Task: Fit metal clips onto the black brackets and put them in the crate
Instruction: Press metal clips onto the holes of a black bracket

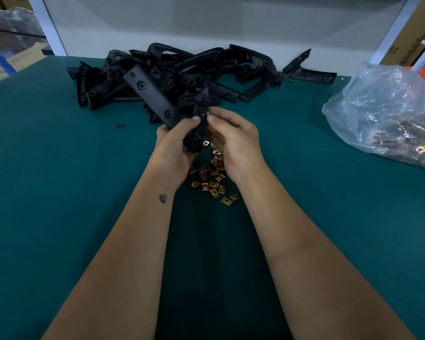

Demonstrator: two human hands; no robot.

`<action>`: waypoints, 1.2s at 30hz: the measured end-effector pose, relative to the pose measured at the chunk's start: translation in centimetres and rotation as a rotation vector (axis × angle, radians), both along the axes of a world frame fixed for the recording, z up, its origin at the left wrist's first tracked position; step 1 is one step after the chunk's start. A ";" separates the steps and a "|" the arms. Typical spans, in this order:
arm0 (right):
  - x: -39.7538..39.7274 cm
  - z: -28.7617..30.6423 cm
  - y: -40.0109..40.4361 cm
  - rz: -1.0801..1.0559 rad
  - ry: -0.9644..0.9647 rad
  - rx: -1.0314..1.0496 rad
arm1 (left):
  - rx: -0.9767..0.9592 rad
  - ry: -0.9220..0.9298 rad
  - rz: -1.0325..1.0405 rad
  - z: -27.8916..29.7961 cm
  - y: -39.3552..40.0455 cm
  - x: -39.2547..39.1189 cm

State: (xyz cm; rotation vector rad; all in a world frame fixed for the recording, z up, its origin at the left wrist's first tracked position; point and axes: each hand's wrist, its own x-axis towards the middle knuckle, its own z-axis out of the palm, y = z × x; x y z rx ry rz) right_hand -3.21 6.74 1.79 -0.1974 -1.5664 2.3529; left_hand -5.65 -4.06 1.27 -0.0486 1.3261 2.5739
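A black L-shaped bracket point(152, 94) is raised above the green table. My left hand point(174, 146) grips it at the bend, thumb on its short arm. My right hand point(233, 141) is at that short arm's right edge, with thumb and fingers curled against it; whether a clip is between the fingers is hidden. Several brass-coloured metal clips point(212, 177) lie loose on the table under and between my wrists. A pile of more black brackets point(182, 67) lies behind my hands.
A clear plastic bag of clips point(388, 119) sits at the right on the green table point(59, 168). One single bracket point(307, 72) lies at the back right. White frame posts and cardboard boxes stand behind the table. No crate is in view.
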 end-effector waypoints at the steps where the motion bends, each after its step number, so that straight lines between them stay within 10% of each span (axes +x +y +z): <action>1: 0.0 0.0 0.0 0.012 -0.002 -0.005 | 0.002 0.000 -0.004 0.0 0.0 0.0; 36: -0.2 0.0 0.7 0.001 -0.005 -0.113 | -0.123 0.144 -0.056 -1.0 -0.1 -0.4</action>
